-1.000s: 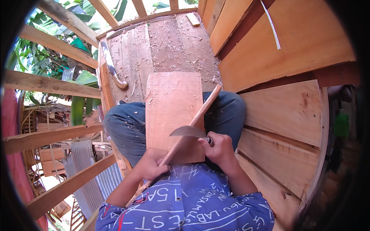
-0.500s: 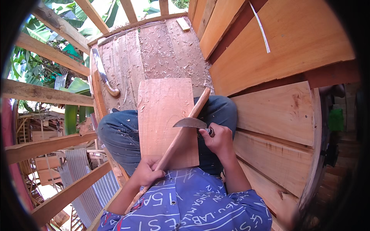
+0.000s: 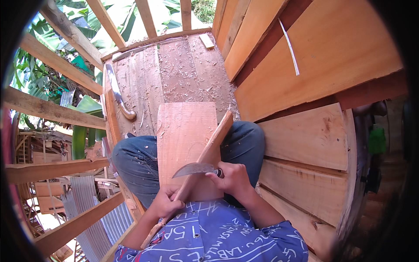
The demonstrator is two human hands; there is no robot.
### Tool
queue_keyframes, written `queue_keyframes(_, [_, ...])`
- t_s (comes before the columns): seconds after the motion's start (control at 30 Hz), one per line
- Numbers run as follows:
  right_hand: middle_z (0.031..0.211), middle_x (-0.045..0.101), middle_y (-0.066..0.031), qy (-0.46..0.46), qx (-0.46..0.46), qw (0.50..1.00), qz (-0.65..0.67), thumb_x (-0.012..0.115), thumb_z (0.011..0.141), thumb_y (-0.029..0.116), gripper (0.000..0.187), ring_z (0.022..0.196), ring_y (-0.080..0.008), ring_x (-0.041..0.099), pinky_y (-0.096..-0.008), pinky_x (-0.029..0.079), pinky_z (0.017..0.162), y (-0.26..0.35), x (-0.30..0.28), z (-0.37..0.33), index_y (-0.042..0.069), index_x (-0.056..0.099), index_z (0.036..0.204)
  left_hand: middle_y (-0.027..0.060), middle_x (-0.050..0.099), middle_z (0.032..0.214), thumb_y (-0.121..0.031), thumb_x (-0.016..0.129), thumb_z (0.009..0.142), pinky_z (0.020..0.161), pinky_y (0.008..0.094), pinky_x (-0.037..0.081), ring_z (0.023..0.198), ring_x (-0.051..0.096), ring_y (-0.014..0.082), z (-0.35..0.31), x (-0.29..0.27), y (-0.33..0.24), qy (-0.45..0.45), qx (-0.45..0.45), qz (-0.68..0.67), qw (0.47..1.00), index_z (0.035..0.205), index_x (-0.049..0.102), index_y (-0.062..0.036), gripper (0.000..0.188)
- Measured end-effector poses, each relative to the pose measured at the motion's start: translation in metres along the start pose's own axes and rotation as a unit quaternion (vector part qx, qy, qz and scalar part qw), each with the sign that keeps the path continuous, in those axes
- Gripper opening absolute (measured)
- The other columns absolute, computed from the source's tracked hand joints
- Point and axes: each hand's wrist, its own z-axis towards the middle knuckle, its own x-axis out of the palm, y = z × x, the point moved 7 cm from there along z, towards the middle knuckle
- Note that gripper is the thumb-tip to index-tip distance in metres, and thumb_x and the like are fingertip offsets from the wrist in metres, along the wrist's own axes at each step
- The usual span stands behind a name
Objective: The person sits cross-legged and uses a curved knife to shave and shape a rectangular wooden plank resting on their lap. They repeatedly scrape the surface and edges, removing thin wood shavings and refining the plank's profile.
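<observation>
My left hand (image 3: 168,201) is closed around the lower part of a long wooden stick (image 3: 214,140), which slants up to the right across my lap. In my right hand (image 3: 235,179) is a knife (image 3: 192,170) with a curved blade and a dark handle. The blade lies across the stick a little above my left hand, its tip pointing left. Under the stick a flat wooden board (image 3: 181,135) rests on my lap between my knees. The stick's lower end passes beyond my left hand over my shirt.
A machete (image 3: 115,87) with a rounded wooden handle lies at the left edge of the plank floor (image 3: 179,65), which is strewn with shavings. A small wood block (image 3: 206,41) sits at the far end. Wooden rails (image 3: 56,109) run along the left, a plank wall (image 3: 301,135) on the right.
My right hand and the knife have moved down and left along the stick, closer to my left hand. The stick is turned to show a broader face. The whole view has shifted slightly.
</observation>
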Motion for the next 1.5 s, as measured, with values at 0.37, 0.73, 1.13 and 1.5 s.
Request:
queue_keyframes(0.37, [0.059, 0.059, -0.0190, 0.005, 0.104, 0.994, 0.034, 0.065, 0.087, 0.045, 0.049, 0.059, -0.0379, 0.063, -0.0438, 0.049, 0.054, -0.037, 0.017, 0.016, 0.001, 0.059, 0.065, -0.0011, 0.061, 0.073, -0.010, 0.066, 0.066, 0.063, 0.0232, 0.042, 0.068, 0.051, 0.0063, -0.002, -0.010, 0.009, -0.022, -0.010, -0.022, 0.999, 0.090, 0.067, 0.0031, 0.027])
queue_keyframes(0.73, [0.058, 0.060, -0.0157, -0.028, 0.111, 0.993, -0.011, 0.062, 0.087, 0.051, 0.052, 0.058, -0.0346, 0.064, -0.0437, 0.050, 0.054, -0.032, 0.003, 0.029, 0.004, 0.058, 0.065, 0.0014, 0.066, 0.080, -0.011, 0.064, 0.066, 0.066, 0.0232, 0.045, 0.073, 0.056, 0.0071, -0.001, -0.011, 0.007, -0.012, 0.005, -0.011, 1.000, 0.095, 0.067, 0.0049, 0.033])
queue_keyframes(1.13, [0.058, 0.059, -0.0166, 0.062, -0.037, 0.997, -0.005, 0.063, 0.087, 0.051, 0.052, 0.058, -0.0359, 0.064, -0.0444, 0.050, 0.054, 0.013, 0.032, 0.007, 0.003, 0.060, 0.066, 0.0038, 0.068, 0.082, -0.014, 0.061, 0.066, 0.066, 0.0228, 0.046, 0.073, 0.059, 0.0081, -0.002, -0.020, 0.022, 0.007, 0.007, -0.040, 0.999, 0.098, 0.068, 0.0067, 0.039])
queue_keyframes(1.5, [0.060, 0.061, -0.0191, 0.051, -0.002, 0.999, -0.017, 0.064, 0.086, 0.051, 0.053, 0.061, -0.0379, 0.065, -0.0457, 0.051, 0.056, 0.016, 0.031, 0.016, 0.001, 0.062, 0.069, 0.0043, 0.068, 0.080, -0.015, 0.060, 0.066, 0.065, 0.0229, 0.046, 0.072, 0.060, 0.0093, -0.002, -0.020, 0.024, -0.007, -0.001, -0.082, 0.997, 0.093, 0.068, 0.0068, 0.036])
